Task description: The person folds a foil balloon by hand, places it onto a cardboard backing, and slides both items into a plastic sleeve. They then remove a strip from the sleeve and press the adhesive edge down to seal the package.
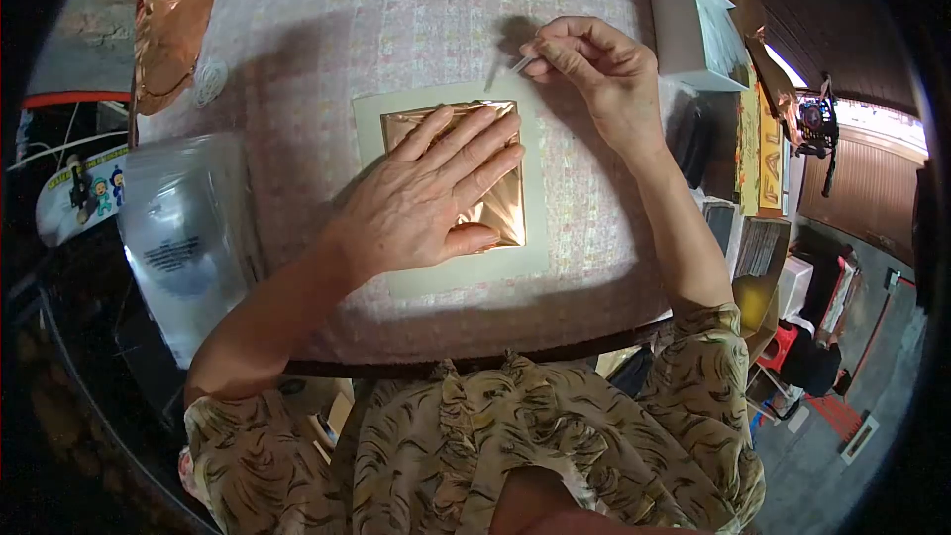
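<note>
My left hand [421, 193] lies flat, fingers stretched out, over a shiny copper-coloured foil sheet [509, 198]. That foil rests on a larger cream-coloured card [536, 178], whose border shows around it; my palm hides much of the foil's left side. Beyond the card's far right corner, my right hand [609, 74] is raised, thumb and fingers pinched around a thin, pale stick-like tool [519, 65]. The tool slants down and left toward the card; its exact kind is too small to tell.
A patterned pink-and-white cloth [307, 59] covers the table. Clear plastic sleeves [183, 238] are stacked at left, near a coil of white string [209, 82]. Crumpled copper foil [178, 20] lies at the far left. A white box [693, 35] and a yellow box [771, 154] stand at right.
</note>
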The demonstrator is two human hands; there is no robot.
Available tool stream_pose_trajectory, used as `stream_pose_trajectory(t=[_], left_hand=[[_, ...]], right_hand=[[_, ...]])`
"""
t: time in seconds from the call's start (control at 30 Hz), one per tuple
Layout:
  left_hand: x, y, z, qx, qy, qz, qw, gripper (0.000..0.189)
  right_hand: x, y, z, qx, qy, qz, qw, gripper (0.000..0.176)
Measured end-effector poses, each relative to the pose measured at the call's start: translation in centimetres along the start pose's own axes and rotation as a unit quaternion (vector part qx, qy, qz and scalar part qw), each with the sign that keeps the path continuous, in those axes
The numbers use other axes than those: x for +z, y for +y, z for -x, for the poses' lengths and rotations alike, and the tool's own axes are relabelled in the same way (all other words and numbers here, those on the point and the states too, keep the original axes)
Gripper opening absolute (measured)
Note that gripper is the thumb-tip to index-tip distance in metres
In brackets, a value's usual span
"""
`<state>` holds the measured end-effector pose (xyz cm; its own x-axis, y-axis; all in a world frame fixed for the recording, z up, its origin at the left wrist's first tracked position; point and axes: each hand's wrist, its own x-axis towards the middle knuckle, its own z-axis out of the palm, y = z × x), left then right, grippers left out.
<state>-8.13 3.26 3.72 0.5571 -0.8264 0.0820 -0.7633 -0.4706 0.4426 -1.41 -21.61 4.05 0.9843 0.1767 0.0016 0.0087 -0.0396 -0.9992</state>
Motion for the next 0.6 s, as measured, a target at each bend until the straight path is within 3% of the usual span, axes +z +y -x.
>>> stream_pose_trajectory(t=[0.47,0.6], left_hand=[[0.0,0.2,-0.1,-0.009,0.002,-0.033,0.999,0.091],[-0.1,0.1,-0.2,-0.008,0.0,-0.033,0.999,0.09]], right_hand=[[-0.6,0.5,-1.1,-0.021,-0.066,0.038,0.997,0.014],[-0.7,0.6,-1.8,0.01,-0.091,0.021,0.996,0.014]])
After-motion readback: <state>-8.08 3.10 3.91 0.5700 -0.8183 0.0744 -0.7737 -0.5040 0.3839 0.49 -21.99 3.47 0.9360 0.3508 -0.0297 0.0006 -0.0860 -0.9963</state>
